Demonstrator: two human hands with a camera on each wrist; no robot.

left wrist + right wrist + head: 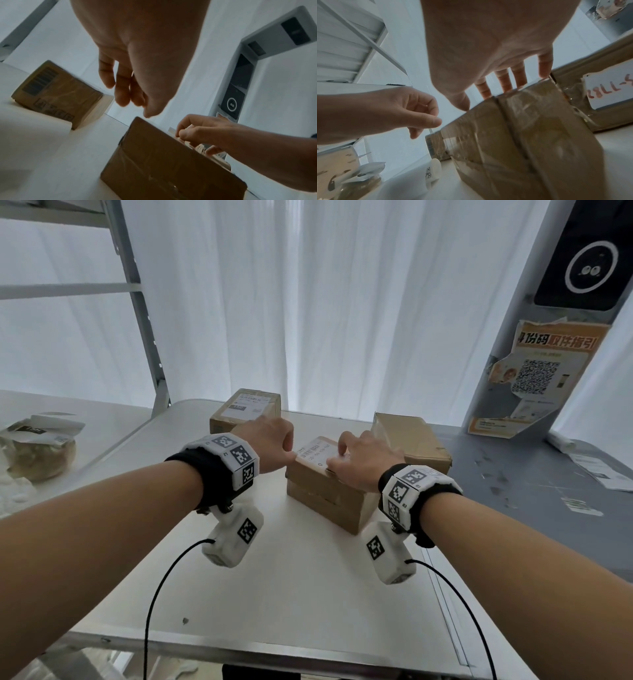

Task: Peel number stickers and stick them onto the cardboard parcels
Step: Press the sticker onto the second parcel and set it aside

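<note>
While the right hand [363, 465] lies on top of the middle parcel [329, 494], its straight fingers spread flat over the white label [313, 451], the step in hand looks like pressing a sticker down onto the cardboard. No number sticker can be made out under those fingers, so whether one is already stuck there I cannot tell. Just left of that parcel, the left hand [267, 445] hovers with thumb and forefinger pinched; in the right wrist view a thin pale strip [430, 130] hangs from the pinch, perhaps a sticker or its backing. Behind and left of the middle parcel stands a second parcel [245, 410], and just right of it a third parcel [411, 440]. Next, I judge, the strip needs laying on bare cardboard and smoothing flat.
</note>
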